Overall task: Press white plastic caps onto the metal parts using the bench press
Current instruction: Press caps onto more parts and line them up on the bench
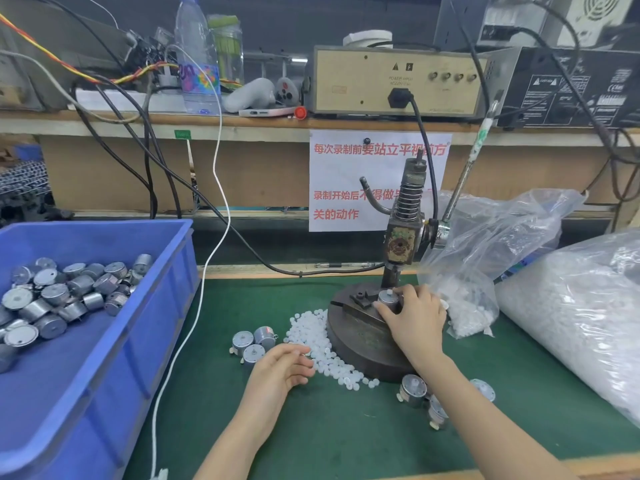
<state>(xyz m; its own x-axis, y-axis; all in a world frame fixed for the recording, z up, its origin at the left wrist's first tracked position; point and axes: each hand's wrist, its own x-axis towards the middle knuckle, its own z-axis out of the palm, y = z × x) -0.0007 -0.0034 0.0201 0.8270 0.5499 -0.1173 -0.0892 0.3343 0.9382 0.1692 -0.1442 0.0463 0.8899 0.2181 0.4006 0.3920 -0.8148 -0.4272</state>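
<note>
Step in hand: seating one metal part (387,298) on the fixture of the press (401,233), right under the ram.
Right hand (415,318): fingers curled round the metal part, steadying it on the round base (356,344). A white cap (389,292) appears to sit on top of the part.
Left hand (282,367): at the near edge of the pile of caps (322,344) on the table (346,427), fingers loosely bent with the tips among the caps. Cannot tell whether it pinches one.
Lever (462,181): raised, slanting up to the right, no hand on it.
Stock: the blue bin (166,306) on the left holds many metal parts. Three loose parts (251,342) lie just left of the pile, and more lie by the right forearm. A clear bag (485,258) of caps is just right of the press.
Method (judgement): push the part fully against the fixture stop so its shaft lines up with the ram. Check that the cap sits level, not tilted. Take the fingers off the top of the part before reaching for the lever, then pull down smoothly to the stop.
Risk (judgement): a tilted cap would go on crooked or crack. The fingers close to the ram could be pinched.
</note>
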